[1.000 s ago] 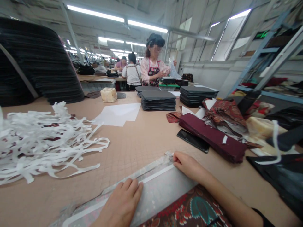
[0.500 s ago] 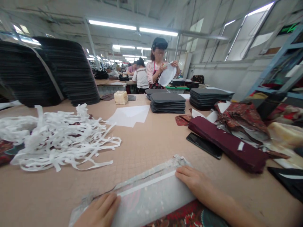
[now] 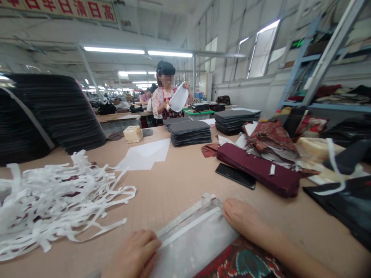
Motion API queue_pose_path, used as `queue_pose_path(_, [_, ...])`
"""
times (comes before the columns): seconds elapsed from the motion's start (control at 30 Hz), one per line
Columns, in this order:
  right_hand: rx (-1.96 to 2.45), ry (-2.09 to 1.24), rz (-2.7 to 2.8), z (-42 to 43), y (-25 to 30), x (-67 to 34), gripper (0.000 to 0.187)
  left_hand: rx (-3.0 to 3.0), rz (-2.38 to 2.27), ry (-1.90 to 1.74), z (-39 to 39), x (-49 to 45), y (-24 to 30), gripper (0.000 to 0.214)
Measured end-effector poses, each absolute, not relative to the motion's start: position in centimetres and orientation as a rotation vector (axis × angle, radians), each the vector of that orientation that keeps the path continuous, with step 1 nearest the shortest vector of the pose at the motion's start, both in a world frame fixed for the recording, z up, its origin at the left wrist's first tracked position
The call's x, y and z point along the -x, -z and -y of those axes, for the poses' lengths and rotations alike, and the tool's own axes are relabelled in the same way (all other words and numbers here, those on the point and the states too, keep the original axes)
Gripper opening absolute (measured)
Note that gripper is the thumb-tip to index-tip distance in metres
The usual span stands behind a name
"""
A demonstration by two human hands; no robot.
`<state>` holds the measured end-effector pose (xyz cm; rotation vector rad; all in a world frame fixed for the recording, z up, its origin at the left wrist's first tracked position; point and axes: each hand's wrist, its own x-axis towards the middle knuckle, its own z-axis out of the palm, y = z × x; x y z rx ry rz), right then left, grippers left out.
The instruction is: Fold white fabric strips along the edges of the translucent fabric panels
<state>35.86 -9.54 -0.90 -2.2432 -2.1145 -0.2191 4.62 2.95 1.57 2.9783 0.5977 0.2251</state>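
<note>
My left hand [image 3: 136, 253] lies on the near left end of a grey translucent sheet [image 3: 197, 241] with a white strip along its far edge; the fingers are together and pressed on it. My right hand [image 3: 243, 218] rests flat at the sheet's far right corner, fingers stretched out. Under the sheet lies dark red patterned fabric [image 3: 240, 262]. A tangle of white strips [image 3: 55, 197] is heaped on the table [image 3: 179, 173] to the left.
A black phone [image 3: 235, 175] lies beside a folded maroon cloth [image 3: 257, 170]. Stacks of dark grey pieces [image 3: 189, 132] stand further back; tall black stacks [image 3: 58, 112] fill the left. A person [image 3: 166, 96] across the table holds a white piece. Shelving [image 3: 327, 69] stands at right.
The view has tilted up and shifted slightly. Both hands stay on the sheet; my left hand has slid a little along its near edge. The person opposite still holds the white piece up.
</note>
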Motion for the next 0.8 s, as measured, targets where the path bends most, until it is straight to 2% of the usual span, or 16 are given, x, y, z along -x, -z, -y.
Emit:
queue_pose_path(0.1, [2.247, 0.185, 1.994, 10.0, 0.3, -35.5, 0.017, -2.921, -0.437, -0.198, -2.5, -9.8, -1.7, 0.021])
queue_pose_path(0.23, [2.04, -0.376, 1.755, 8.7, -0.7, -35.8, 0.006, -2.785, -0.328, -0.276, -2.7, -14.3, -0.3, 0.023])
queue_pose_path(0.3, [1.832, -0.624, 1.65, 7.5, -0.4, -36.3, 0.021, -2.697, -0.325, -0.34, -3.0, -15.9, 0.6, 0.027])
queue_pose_path(0.37, [1.642, -0.736, 1.604, 6.4, 0.3, -36.7, 0.033, -2.605, -0.366, -0.398, -3.2, -17.2, 1.3, 0.032])
queue_pose_path(0.43, [1.519, -0.746, 1.592, 5.8, 1.1, -36.8, 0.038, -2.521, -0.429, -0.43, -3.3, -18.2, 1.8, 0.03])
queue_pose_path(0.63, [1.504, -0.591, 1.512, 6.5, 2.3, -36.7, 0.033, -2.552, -0.498, -0.56, -2.8, -19.5, 2.4, 0.01])
queue_pose_path(0.8, [1.39, -0.72, 1.52, 6.9, 1.8, -36.2, 0.03, -2.563, -0.476, -0.554, -2.9, -19.7, 2.4, 0.022])
